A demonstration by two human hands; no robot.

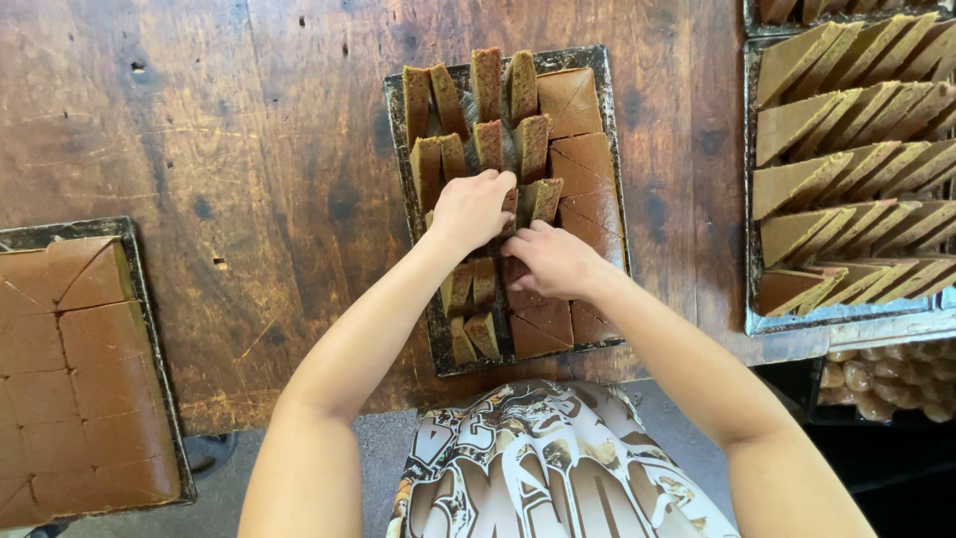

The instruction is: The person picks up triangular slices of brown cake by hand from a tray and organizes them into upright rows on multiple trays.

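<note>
A dark metal baking tray (394,118) lies on the wooden table (249,149), filled with brown cake cut into triangles. On its left half several pieces (486,80) stand on edge in rows; on the right half the pieces (588,159) lie flat. My left hand (470,207) and my right hand (551,259) meet over the tray's middle, fingers closed around cake pieces (543,197) there. The pieces under my hands are mostly hidden.
A second tray (149,329) of flat cut cake sits at the left table edge. At the right, a tray (754,199) holds rows of upright triangles. Below it is a container of small pale rounded items (881,384). The floor shows beneath me.
</note>
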